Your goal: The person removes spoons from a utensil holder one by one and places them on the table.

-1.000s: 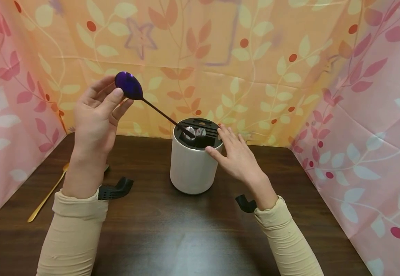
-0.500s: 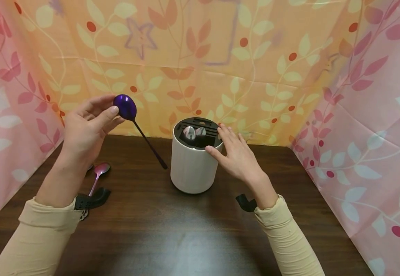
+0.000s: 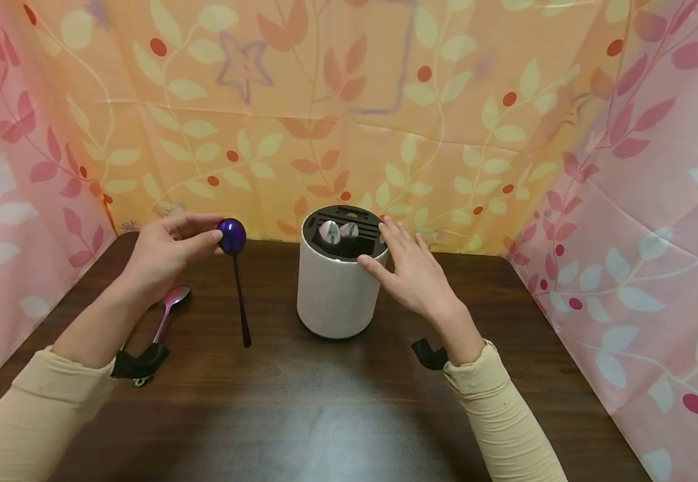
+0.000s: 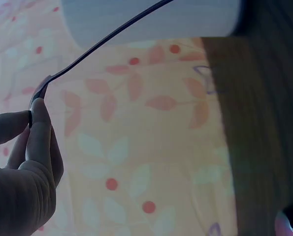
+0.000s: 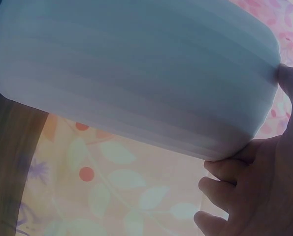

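Note:
In the head view my left hand (image 3: 158,258) pinches a purple spoon (image 3: 233,237) by its bowl, between thumb and fingers. Its thin dark handle hangs down over the table, left of a white utensil holder (image 3: 338,301). From the left wrist, the same spoon (image 4: 47,82) appears edge-on, its handle slanting upward. My right hand (image 3: 417,278) rests against the holder's upper right rim with straight fingers. The right wrist view shows thumb and fingers touching the edge of the white holder (image 5: 136,69). Two shiny rounded utensil heads (image 3: 330,234) stick up from its black slotted top.
A pink spoon (image 3: 177,294) lies on the dark wooden table (image 3: 324,415), partly behind my left wrist. The patterned end of another utensil (image 3: 141,382) peeks out beneath the black wrist mount (image 3: 140,361). Floral cloth (image 3: 324,100) encloses the back and sides.
My left hand has lowered and drawn the purple spoon away from the holder's top, so its handle swung from pointing at the holder to hanging down. The right hand stays put.

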Available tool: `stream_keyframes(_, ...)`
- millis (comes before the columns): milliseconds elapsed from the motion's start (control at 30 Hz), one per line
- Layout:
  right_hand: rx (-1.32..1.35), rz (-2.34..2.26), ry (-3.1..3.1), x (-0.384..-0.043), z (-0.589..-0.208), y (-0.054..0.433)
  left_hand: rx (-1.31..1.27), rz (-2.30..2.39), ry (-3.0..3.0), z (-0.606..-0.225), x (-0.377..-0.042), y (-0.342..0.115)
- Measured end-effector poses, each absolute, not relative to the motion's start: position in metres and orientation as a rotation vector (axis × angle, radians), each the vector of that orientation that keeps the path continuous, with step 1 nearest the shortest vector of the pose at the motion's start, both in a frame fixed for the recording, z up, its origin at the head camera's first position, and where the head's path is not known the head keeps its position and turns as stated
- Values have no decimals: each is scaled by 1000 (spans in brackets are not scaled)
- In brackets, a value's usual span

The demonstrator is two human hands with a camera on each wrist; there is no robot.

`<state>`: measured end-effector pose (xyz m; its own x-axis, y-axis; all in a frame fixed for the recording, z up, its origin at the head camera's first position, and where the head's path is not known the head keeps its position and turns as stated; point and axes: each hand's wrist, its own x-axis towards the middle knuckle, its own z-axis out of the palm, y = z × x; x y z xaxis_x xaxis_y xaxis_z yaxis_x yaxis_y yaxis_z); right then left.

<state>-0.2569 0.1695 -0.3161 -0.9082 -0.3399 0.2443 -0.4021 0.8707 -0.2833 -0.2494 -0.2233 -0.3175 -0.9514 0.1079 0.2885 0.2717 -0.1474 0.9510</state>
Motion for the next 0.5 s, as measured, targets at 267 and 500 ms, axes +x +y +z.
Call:
stream_keyframes(267, 568, 490, -2860, -257, -316, 169, -295, -2083, -2410, -328, -262, -238)
stream_keyframes(500, 560, 501, -2859, -257, -316, 169, -298, -2062, -2654, -333, -276, -248)
